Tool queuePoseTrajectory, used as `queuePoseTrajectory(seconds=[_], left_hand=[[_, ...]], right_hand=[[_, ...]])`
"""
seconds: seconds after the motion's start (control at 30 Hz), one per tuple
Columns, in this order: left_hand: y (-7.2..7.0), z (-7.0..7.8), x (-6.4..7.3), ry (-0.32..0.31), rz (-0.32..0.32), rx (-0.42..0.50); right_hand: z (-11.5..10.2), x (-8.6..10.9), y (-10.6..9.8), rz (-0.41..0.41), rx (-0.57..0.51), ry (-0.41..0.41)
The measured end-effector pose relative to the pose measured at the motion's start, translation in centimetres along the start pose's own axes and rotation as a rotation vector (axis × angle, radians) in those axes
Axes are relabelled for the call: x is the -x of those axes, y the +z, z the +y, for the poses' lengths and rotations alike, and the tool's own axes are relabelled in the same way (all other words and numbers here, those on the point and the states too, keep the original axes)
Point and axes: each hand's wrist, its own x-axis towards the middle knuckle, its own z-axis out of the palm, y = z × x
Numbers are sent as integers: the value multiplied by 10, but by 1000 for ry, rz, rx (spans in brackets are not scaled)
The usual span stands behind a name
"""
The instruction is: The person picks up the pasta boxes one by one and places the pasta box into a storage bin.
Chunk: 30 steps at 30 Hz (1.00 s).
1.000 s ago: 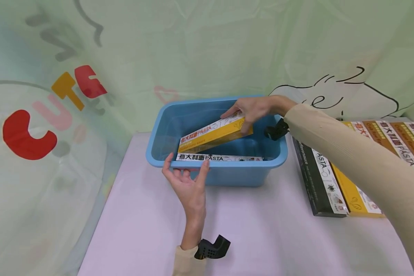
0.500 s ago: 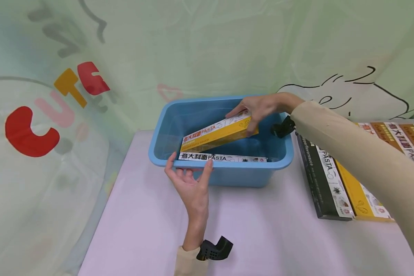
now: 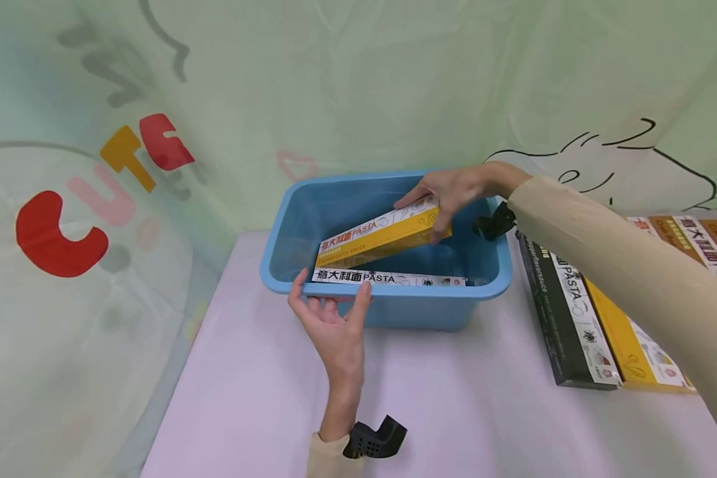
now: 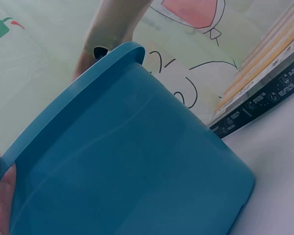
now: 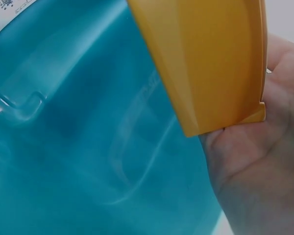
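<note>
In the head view, a blue plastic tub (image 3: 418,312) stands on the table. My left hand (image 3: 334,335) holds its near rim at the left, with some fingers tucked under the lip; the left wrist view shows fingertips (image 4: 6,191) against the tub's outside. My right hand (image 3: 451,191) reaches inside and grips the right end of a yellow pasta box (image 3: 385,234). That box is tilted, right end raised, left end down by the tub's left wall. Another pasta box (image 3: 388,277), white side up, lies along the near wall. The right wrist view shows the yellow end against my palm (image 5: 255,161).
Right of the tub, several pasta boxes lie side by side on the table: a black box (image 3: 567,318), a yellow box (image 3: 624,338) and brown boxes (image 3: 687,232), partly behind my right sleeve (image 3: 609,259). A printed green curtain (image 3: 358,86) hangs behind.
The head view has shifted a little, so the scene sits slightly farther right. Both hands keep the same holds, and the yellow pasta box stays tilted in the tub.
</note>
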Motion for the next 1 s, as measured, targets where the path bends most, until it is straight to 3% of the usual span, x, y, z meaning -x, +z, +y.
queuePoseTrajectory(seconds=[0.23,0.63,0.83,1.0], left_hand=[[3,1,0,-1,-8,20],[4,0,-1,-3,-32,27],[3,-3,-2,-9,-30,34],[2,-6,-1,-6,-17,32]], right_hand=[[3,6,-5,10,-2,-9],[-7,34,-18,185,-107,-51],[-19,59,4,311,-101,-163],[-28,94,44,486,-67,-204]])
